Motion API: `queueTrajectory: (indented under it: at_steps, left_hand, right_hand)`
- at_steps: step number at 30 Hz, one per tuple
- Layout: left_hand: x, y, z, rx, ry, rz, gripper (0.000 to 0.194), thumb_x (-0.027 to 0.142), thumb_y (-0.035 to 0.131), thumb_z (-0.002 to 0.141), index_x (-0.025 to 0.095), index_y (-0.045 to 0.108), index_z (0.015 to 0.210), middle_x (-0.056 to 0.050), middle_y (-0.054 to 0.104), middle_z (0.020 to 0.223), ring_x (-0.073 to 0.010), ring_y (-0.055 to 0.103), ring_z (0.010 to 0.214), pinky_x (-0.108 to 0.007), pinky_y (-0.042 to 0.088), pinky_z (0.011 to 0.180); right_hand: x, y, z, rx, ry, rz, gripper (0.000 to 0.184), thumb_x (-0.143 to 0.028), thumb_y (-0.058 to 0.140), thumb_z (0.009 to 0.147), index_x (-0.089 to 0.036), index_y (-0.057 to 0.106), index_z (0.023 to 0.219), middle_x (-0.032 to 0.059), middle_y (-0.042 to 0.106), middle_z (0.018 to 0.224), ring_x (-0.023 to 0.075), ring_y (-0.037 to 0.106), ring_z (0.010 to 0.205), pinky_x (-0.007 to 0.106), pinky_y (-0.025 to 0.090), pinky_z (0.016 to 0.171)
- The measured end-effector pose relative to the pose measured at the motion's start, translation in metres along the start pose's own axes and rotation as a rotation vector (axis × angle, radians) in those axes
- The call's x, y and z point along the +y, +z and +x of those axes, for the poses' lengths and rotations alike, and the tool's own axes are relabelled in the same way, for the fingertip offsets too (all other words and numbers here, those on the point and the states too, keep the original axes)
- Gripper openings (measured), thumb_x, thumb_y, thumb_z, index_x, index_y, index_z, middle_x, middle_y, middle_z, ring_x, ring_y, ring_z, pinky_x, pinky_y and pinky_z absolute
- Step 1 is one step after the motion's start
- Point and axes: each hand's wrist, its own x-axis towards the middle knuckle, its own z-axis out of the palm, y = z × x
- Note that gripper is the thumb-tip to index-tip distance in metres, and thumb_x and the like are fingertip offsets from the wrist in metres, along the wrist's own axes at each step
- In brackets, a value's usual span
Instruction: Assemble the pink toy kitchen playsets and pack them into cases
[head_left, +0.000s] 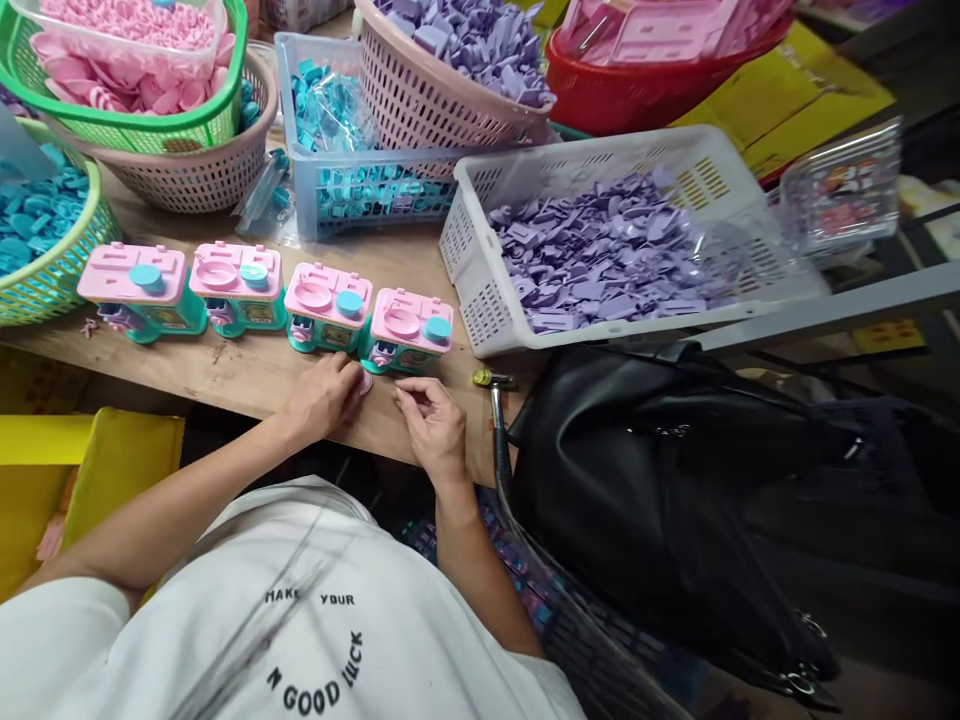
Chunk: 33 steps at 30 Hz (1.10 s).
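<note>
Several small toy kitchen units in pink and teal stand in a row on the wooden bench, each with a blue round piece on top. At the right end are one unit (409, 325) and its neighbour (330, 305); my hands are just in front of these two. My left hand (322, 395) is closed, with a small pink piece (365, 383) showing at its fingertips. To its right, my right hand (435, 425) has thumb and forefinger pinched together; whatever is between them is too small to make out.
A small hammer (495, 400) lies near a black bag (645, 480) on the right. Behind the row are a white crate (487, 290) of purple parts, a blue bin (304, 190) and a green basket (172, 125) of pink parts. The wooden bench edge (247, 385) runs before me.
</note>
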Motion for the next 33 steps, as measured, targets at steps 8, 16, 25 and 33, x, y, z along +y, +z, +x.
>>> queueTrajectory:
  at_steps: [8, 16, 25, 33]
  left_hand:
    - [-0.009, -0.003, -0.009, 0.149, -0.038, -0.268, 0.022, 0.022, 0.048, 0.096, 0.015, 0.067, 0.104, -0.011, 0.066, 0.097, -0.0201, 0.063, 0.086, -0.031, 0.053, 0.075]
    - [0.006, -0.009, -0.007, 0.032, -0.335, -0.797, 0.033, 0.043, 0.049, 0.096, 0.016, 0.068, 0.094, -0.005, 0.070, 0.079, -0.0170, 0.067, 0.072, -0.027, 0.055, 0.068]
    - [0.001, -0.022, -0.011, 0.033, -0.635, -1.110, 0.057, 0.059, 0.081, 0.065, 0.013, 0.070, 0.096, -0.004, 0.070, 0.079, -0.0132, 0.063, 0.059, -0.022, 0.052, 0.048]
    - [0.005, -0.014, -0.017, 0.080, -0.595, -0.979, 0.043, 0.058, 0.074, 0.074, 0.017, 0.064, 0.082, -0.004, 0.069, 0.067, -0.0171, 0.066, 0.058, -0.025, 0.052, 0.049]
  right_hand:
    - [-0.010, 0.005, 0.004, -0.060, -0.116, -0.130, 0.012, -0.022, 0.060, 0.093, -0.021, 0.070, 0.086, 0.0044, 0.065, 0.087, 0.0156, 0.064, 0.077, 0.027, 0.055, 0.068]
    - [-0.018, 0.040, 0.008, -0.075, -0.145, -0.001, 0.012, -0.020, 0.055, 0.095, -0.022, 0.065, 0.088, 0.0057, 0.071, 0.091, 0.0171, 0.069, 0.083, 0.029, 0.057, 0.078]
    - [-0.009, 0.026, 0.007, -0.036, -0.183, -0.253, 0.014, -0.016, 0.058, 0.094, -0.022, 0.066, 0.083, 0.0065, 0.065, 0.089, 0.0195, 0.066, 0.089, 0.032, 0.056, 0.082]
    - [-0.020, 0.017, 0.008, -0.031, -0.091, -0.168, 0.013, -0.024, 0.061, 0.094, -0.022, 0.067, 0.082, 0.0041, 0.069, 0.083, 0.0162, 0.066, 0.073, 0.028, 0.056, 0.068]
